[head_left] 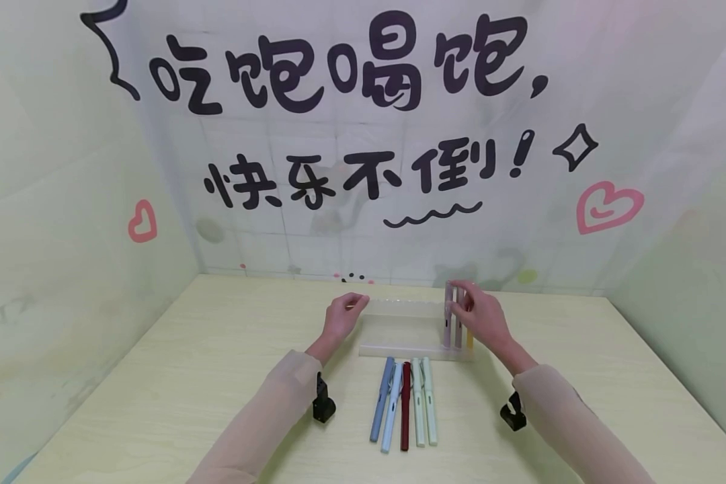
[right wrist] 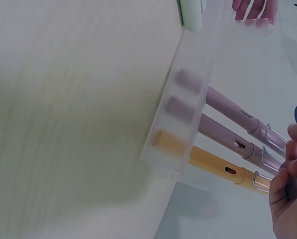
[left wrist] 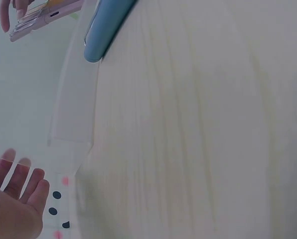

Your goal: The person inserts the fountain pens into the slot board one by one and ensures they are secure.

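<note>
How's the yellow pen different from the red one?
The yellow pen stands upright in the rack; the red pen lies on the table. The yellow pen is at the rack's right end, while the red pen is the middle of five. Both are slim and straight.

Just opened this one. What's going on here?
A person's left hand holds the left end of a clear rack, while the right hand is at the upper ends of the pens at its right side, seemingly pinching a purple one. Two purple pens and a yellow pen stand there. Five more pens, blue, light blue, dark red and two pale green, lie in front.
</note>
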### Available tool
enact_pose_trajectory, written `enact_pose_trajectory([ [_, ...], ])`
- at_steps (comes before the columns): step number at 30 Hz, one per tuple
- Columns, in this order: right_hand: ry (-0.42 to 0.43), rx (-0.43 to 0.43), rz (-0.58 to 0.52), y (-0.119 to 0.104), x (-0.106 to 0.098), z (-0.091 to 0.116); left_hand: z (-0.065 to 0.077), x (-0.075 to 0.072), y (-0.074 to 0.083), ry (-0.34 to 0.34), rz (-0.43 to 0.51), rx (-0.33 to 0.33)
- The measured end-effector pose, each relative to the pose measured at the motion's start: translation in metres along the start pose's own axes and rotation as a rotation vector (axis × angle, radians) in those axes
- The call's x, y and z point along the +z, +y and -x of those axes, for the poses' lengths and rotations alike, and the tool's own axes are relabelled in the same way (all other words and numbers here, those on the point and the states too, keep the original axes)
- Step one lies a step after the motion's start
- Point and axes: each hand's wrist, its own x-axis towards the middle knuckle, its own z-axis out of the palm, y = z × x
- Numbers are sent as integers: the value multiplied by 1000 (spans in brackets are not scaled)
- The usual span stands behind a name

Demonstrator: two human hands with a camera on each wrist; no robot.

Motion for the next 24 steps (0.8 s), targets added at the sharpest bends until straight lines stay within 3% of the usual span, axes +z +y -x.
enact_pose_trajectory([
  [7,-49,6,-57,-6,7,17,0,0,0,-9,12,6],
  [24,-338,-15,-135,-22,25,47,1,-1,0,-8,8,9],
])
